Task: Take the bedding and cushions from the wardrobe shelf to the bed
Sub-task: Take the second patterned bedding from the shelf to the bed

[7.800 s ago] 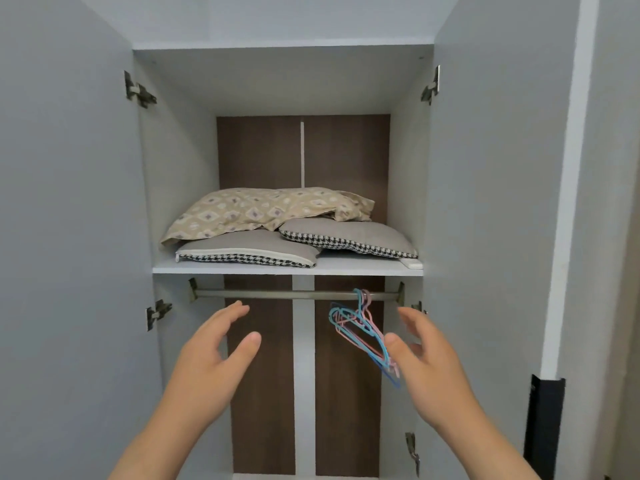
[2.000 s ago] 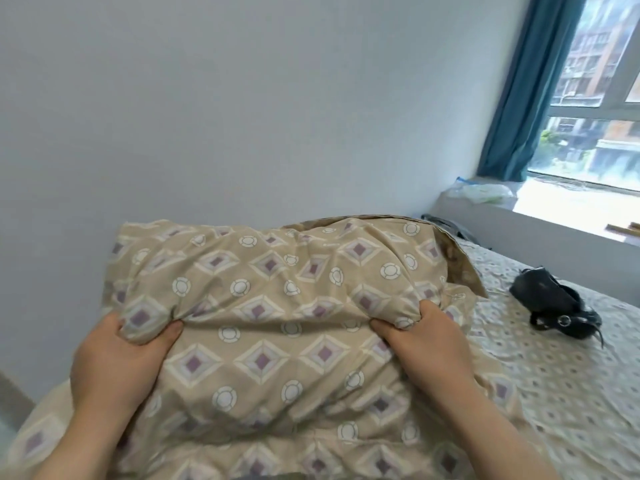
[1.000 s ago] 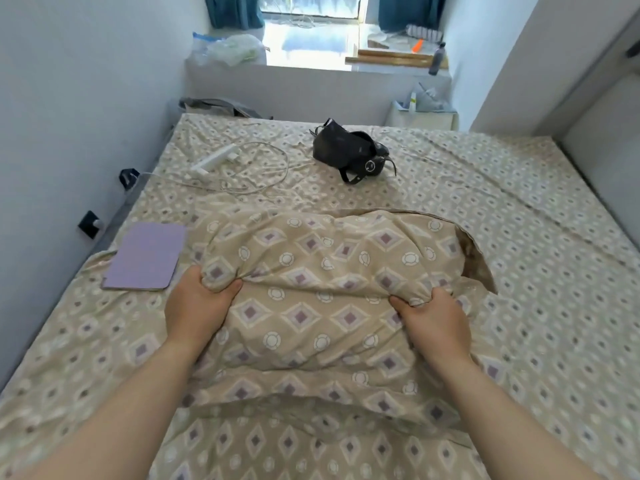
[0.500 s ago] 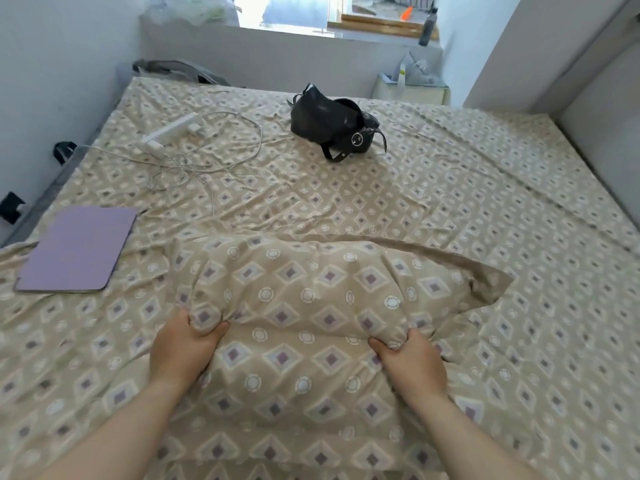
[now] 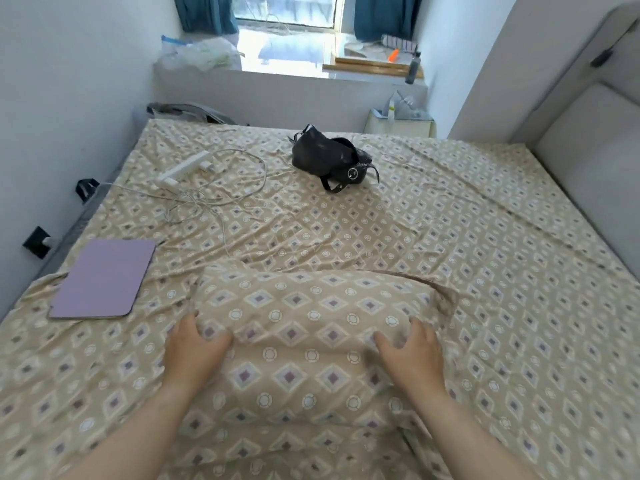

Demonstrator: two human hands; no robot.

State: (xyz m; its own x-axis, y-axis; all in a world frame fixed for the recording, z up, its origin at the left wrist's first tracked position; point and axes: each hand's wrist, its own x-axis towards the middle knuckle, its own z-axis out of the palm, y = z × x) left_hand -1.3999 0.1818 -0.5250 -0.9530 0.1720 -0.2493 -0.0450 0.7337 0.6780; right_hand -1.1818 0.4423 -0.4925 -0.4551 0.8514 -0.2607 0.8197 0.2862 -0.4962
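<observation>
Both hands rest on the patterned pillow [image 5: 311, 341] with fingers loosened and spread, not clenched on the fabric: my left hand [image 5: 194, 351] lies on its near-left part with the thumb pointing inward, my right hand [image 5: 412, 351] on its near-right part with fingers splayed. From the head view, only one camera to log. I see the pillow lying flat on the bed [image 5: 485, 271], near its front edge and roughly centred, its beige diamond-and-circle print matching the sheet beneath so closely that the near border is hard to trace. Its far edge stands out as a raised fold, and the right corner shows an open flap. Left of the pillow, apart from it, a lilac tablet case [image 5: 104, 278] lies flat. Farther back on the left, a white power strip [image 5: 183, 169] sits with a loose tangle of white cable [image 5: 225, 195]. A black handbag [image 5: 329, 157] lies near the far middle of the bed. Beyond it, a window sill [image 5: 287, 64] holds assorted small items, too small to identify.
</observation>
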